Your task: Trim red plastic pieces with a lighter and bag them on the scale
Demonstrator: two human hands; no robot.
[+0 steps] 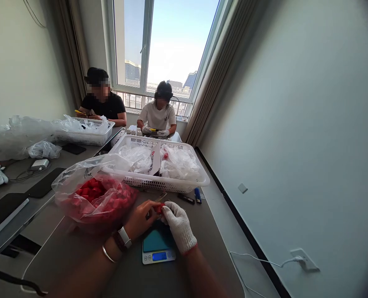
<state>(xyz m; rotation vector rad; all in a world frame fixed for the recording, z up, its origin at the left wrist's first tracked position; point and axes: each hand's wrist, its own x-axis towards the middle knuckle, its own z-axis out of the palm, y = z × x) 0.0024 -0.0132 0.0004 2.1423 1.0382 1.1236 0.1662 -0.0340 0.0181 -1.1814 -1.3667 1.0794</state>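
My left hand (142,219) is bare, with a watch and a bangle on the wrist, and its fingers pinch a small red piece (159,208). My right hand (178,225), in a white knitted glove, closes on the same red piece from the other side. Both hands hover just above a small digital scale (158,248) with a teal top and a lit blue display. A clear plastic bag (94,194) full of red pieces lies just left of my hands.
A white plastic basket (159,180) with clear bags stands behind my hands; a blue lighter (197,195) and a black one (185,198) lie by it. Two people sit at the far end near the window. A second basket (84,134), bags and phones fill the left table.
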